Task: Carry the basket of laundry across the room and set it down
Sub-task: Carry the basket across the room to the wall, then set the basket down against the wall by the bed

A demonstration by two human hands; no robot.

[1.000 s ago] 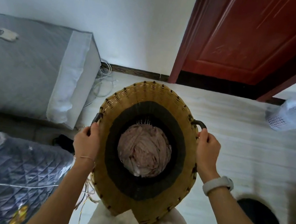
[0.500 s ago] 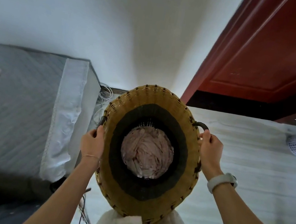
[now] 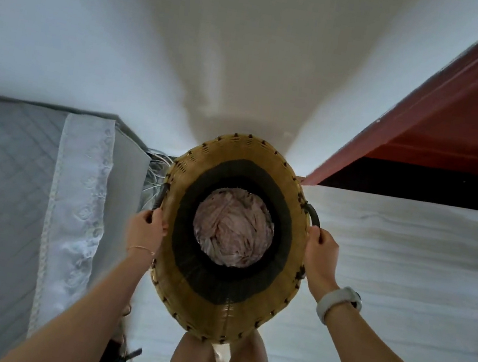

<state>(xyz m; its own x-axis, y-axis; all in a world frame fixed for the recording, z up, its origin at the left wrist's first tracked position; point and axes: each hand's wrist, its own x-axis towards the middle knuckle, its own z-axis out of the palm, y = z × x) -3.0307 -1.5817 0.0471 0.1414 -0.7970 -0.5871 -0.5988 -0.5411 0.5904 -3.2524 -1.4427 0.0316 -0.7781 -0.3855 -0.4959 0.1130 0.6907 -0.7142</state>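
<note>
Basket (image 3: 213, 308) with one laundry bundle (image 3: 233, 231), one hand per handle.

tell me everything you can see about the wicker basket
The wicker basket is oval, woven of tan strips, with a wide dark band around its inner wall and dark stitches dotting the rim. A dark loop handle sits on each side; the left hand and right hand each grip one. Pale pink laundry lies bunched at the bottom. It is seen from above, in front of the person's legs, near a white wall.
</note>
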